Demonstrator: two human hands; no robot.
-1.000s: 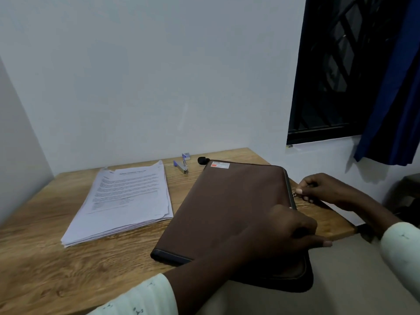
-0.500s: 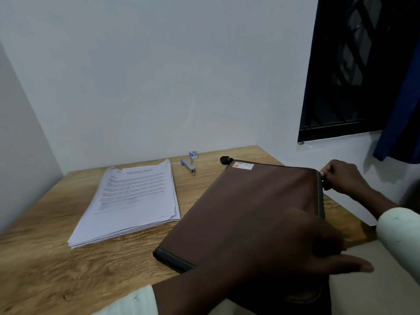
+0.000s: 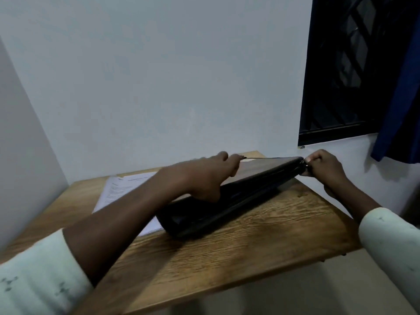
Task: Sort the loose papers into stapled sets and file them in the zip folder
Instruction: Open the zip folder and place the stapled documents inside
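Head view: the wooden tabletop (image 3: 261, 251) is set into a wall corner, so open room is left only along its near edge and its right edge. The zip folder (image 3: 245, 189) is laid slantwise across the middle, one end toward the near left, the other reaching the far right corner. Its far side appears lifted off the wood, probably so that the zip can be run round the corner. The loose papers (image 3: 118, 189) are stacked by the left part of the far edge, and sorting is judged not yet begun. Their near corner is hidden by the forearm and folder, so contact cannot be told. The left hand (image 3: 204, 176) is spread on the folder's cover, fingers stretched toward its far rim, pressing rather than clasping, seemingly to brace it. The right hand (image 3: 322, 167) is clenched on the zip pull (image 3: 304, 165), pinched at the folder's far right corner, where little room is left before the wall
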